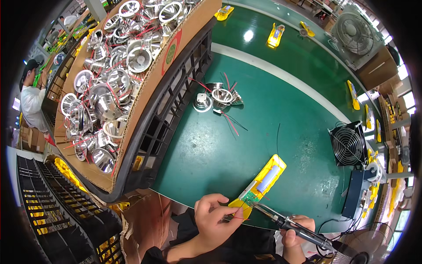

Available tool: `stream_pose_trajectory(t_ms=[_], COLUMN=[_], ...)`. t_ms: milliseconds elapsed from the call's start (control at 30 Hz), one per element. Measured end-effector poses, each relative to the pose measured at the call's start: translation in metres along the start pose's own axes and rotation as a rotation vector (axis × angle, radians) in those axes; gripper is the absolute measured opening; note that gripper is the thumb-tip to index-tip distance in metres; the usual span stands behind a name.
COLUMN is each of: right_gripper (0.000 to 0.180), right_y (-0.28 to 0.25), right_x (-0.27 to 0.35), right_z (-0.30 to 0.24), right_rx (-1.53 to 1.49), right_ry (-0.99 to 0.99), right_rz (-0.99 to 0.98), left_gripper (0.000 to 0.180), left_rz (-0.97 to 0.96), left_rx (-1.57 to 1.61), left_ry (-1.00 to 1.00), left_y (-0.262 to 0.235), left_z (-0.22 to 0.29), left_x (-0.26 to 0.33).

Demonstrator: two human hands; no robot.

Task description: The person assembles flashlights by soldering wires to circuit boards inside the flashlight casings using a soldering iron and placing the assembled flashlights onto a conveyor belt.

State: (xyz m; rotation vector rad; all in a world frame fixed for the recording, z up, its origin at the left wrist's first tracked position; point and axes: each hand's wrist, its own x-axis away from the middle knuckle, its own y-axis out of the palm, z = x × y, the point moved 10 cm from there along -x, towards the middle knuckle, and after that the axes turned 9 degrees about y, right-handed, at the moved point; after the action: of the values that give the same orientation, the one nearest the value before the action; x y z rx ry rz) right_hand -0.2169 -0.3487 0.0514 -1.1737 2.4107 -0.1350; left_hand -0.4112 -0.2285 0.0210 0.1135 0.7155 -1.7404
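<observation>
Yellow casing (260, 177) — just beyond left grip (217, 222)

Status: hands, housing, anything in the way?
Left hand at yellow housing. Right hand holding soldering iron, tip at green circuit board. Loose reflectors out of the way.

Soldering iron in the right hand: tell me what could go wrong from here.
The soldering iron, held in the right hand, has its tip close to the left hand; a slip might burn that hand if the iron is hot.
That tip is at the green circuit board, near the blue cylindrical cell; a stray touch could scorch either.
The yellow housing shows no clamp on the green tabletop, so it might shift during contact.
</observation>
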Motion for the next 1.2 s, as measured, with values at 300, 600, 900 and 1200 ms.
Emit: stream_pose_trajectory(t_ms=[300,600,900,1200], right_gripper=[0.041,0.042,0.042,0.043], right_y=[0.008,0.007,0.007,0.008], right_x=[-0.002,-0.002,-0.002,-0.002], right_z=[0.001,0.003,0.005,0.008], right_rx=[0.145,0.103,0.126,0.076], right_ry=[0.007,0.04,0.017,0.055], right_rz=[0.004,0.009,0.001,-0.023], left_gripper=[0.016,0.016,0.017,0.015], left_rz=[-0.007,0.011,-0.016,-0.023], left_rx=[-0.023,-0.04,-0.022,-0.02], left_ry=[0.0,0.014,0.022,0.007], left_y=[0.003,0.001,0.002,0.002], left_z=[-0.001,-0.001,0.0,-0.001], left_x=[-0.004,-0.002,-0.002,-0.002])
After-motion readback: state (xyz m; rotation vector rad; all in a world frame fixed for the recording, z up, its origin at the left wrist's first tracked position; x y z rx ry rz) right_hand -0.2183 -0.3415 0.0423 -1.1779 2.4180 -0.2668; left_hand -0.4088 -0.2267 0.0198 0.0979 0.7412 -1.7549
